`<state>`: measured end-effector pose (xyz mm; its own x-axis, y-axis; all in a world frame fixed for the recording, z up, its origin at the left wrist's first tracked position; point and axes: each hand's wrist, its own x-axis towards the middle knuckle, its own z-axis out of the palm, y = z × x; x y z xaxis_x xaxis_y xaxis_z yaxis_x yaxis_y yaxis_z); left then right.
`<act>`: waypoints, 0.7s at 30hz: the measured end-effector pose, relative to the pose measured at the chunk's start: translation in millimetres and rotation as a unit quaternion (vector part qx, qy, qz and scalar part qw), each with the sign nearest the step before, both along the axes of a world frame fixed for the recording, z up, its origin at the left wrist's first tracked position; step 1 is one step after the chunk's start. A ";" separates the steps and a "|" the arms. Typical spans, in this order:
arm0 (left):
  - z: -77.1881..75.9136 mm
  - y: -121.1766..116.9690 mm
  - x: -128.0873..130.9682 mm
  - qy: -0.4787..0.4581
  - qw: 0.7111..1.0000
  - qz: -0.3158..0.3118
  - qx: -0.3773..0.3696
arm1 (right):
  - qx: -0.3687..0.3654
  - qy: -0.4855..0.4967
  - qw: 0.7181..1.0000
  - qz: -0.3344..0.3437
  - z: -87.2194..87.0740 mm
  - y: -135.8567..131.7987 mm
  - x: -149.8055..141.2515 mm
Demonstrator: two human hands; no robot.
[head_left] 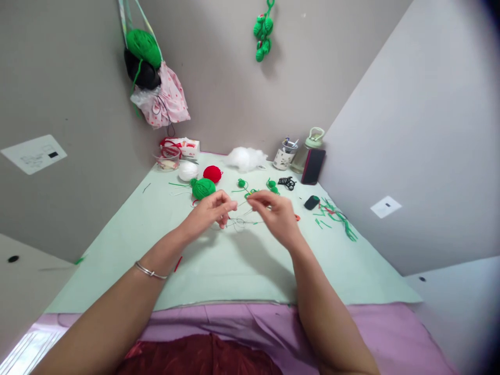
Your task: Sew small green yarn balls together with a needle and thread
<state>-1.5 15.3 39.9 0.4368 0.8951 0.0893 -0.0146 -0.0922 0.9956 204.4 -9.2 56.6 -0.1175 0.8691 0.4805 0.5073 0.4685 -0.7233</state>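
Dark red fabric (203,357), lowest and nearest, below a strip of lilac cloth (375,325) along the front edge of a pale green tabletop (234,281). One left hand (211,211), wrist with a silver bangle (150,272), thumb and forefinger drawn close together; whether they grip anything cannot be told. One right hand (276,213), fingertips pinched on a fine dark thread (242,202) that spans the gap between the hands above the table. Beneath, loose loops of thin dark cord (238,224). Beyond the left hand: balls of yarn in green (203,189), red (212,173) and white (188,171), the green one just beside the red. Behind these, a clear plastic tub (167,162) and a red-and-white box (189,148). Farther back at centre, a heap of white fluffy stuffing (246,159). Beyond the right hand, small green crocheted pieces (272,186), partly screened by its fingers, and black-handled scissors (288,183). To the right: a small black object (311,202), green yarn scraps (346,226), a dark phone (313,166) leaning upright against a pale green bottle (300,156), and a patterned pen cup (284,156).
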 end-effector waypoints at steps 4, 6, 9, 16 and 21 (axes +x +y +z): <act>8.8 7.8 -17.5 -0.015 0.999 -0.028 -0.040 | 0.021 0.204 0.975 -0.083 18.7 4.6 37.4; 13.0 10.6 -28.0 -0.001 0.997 -0.061 -0.048 | 0.052 0.300 0.948 -0.091 25.6 7.0 61.1; 15.9 14.9 -43.7 0.028 0.991 -0.113 -0.058 | 0.054 0.405 0.910 -0.073 32.5 10.9 99.3; 9.6 34.1 -82.0 0.107 0.984 -0.130 -0.062 | 0.100 0.452 0.880 -0.107 42.0 25.6 175.0; -1.2 48.5 -114.1 0.168 0.985 -0.021 -0.030 | 0.115 0.474 0.857 -0.166 22.1 29.7 203.8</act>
<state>-115.6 63.8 38.7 0.4690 0.8751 -0.1190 0.3150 -0.0399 0.9483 408.1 20.5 78.7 0.6558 0.6488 0.3859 -0.1245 0.5971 -0.7924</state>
